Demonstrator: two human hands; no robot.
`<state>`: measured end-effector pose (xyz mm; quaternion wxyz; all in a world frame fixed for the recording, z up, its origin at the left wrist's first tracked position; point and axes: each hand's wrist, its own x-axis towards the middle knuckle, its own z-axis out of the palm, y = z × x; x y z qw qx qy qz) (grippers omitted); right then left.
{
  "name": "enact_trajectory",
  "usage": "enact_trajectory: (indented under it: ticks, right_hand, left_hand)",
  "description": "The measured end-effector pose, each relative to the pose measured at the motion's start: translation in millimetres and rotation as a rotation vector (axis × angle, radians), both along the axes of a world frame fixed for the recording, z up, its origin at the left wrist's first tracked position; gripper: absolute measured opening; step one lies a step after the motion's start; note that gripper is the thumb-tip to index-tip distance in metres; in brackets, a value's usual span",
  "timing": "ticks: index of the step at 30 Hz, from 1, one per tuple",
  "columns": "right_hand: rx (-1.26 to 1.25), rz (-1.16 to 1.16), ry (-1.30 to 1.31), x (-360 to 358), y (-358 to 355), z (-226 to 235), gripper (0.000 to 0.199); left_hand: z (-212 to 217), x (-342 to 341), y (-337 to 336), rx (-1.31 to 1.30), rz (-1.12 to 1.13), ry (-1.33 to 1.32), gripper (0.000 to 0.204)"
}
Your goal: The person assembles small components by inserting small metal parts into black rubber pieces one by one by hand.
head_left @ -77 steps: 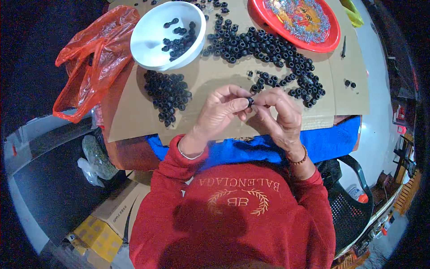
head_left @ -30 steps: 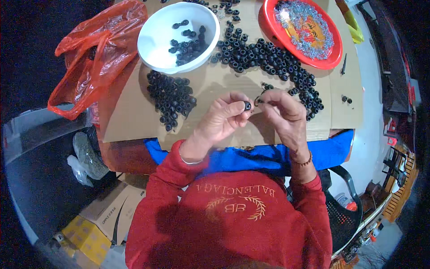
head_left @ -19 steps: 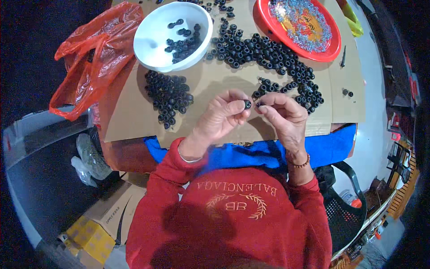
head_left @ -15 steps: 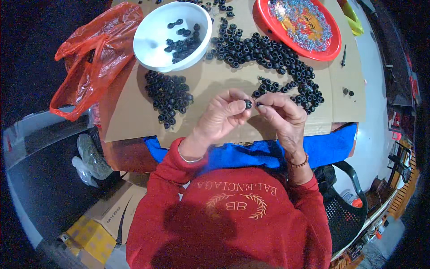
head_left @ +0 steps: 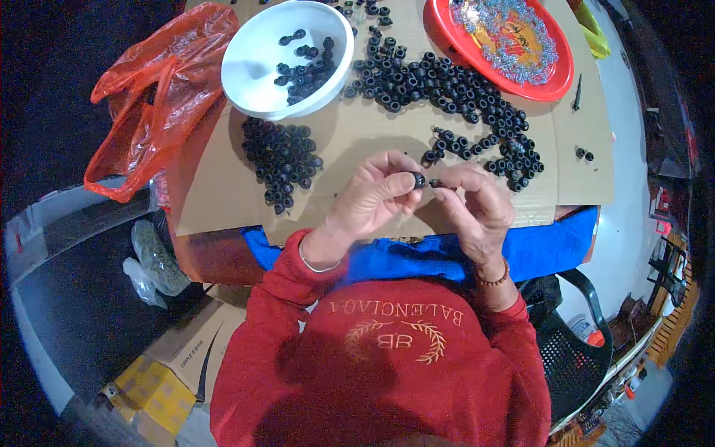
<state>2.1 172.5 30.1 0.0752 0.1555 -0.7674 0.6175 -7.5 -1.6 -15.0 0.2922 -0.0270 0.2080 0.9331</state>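
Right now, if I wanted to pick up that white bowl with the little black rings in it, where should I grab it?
Probably best by the rim of the white bowl on its left side, coming from above. That side of the bowl is bare inside, while the black rings sit toward the right. The red bag lies close on the left, so come down from above rather than sideways.

A red plastic bag [head_left: 153,97] is lying crumpled and open at the left edge of the table, its thin film catching the light. Below the table on the left, a clear plastic bag [head_left: 153,261] holding something greenish is resting on the floor. Further down at the lower left, a brown cardboard box [head_left: 195,349] bearing dark print is sitting on the floor, and a yellow box [head_left: 153,391] with coloured printing is lying just beside it.
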Motion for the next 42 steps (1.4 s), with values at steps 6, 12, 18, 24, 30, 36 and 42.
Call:
enact_trajectory:
  ticks: [6, 12, 18, 24, 30, 36, 42]
  right_hand:
    - [0.183, -0.028, 0.253, -2, -6, 9, 0.019]
    - [0.196, 0.006, 0.234, -2, -4, 6, 0.019]
    - [0.194, 0.049, 0.274, -6, -4, 6, 0.020]
    - [0.144, 0.105, 0.146, -5, 1, 6, 0.018]
    - [-0.032, 0.265, -0.139, -20, 5, 15, 0.020]
    - [0.022, 0.498, -0.159, -33, 11, 15, 0.021]
    - [0.052, 0.506, -0.103, -34, 14, 13, 0.021]
  left_hand:
    - [2, 1, 0, 0.005, 0.014, -0.013, 0.015]
    - [4, 1, 1, 0.002, -0.004, -0.003, 0.016]
    - [4, 1, -1, -0.026, -0.021, -0.007, 0.017]
    - [2, 0, -5, -0.087, -0.057, 0.046, 0.021]
    - [9, -4, -5, -0.131, -0.114, 0.090, 0.043]
    - [2, -2, -3, -0.138, -0.129, 0.108, 0.049]
    - [4, -1, -7, -0.180, -0.225, 0.035, 0.018]
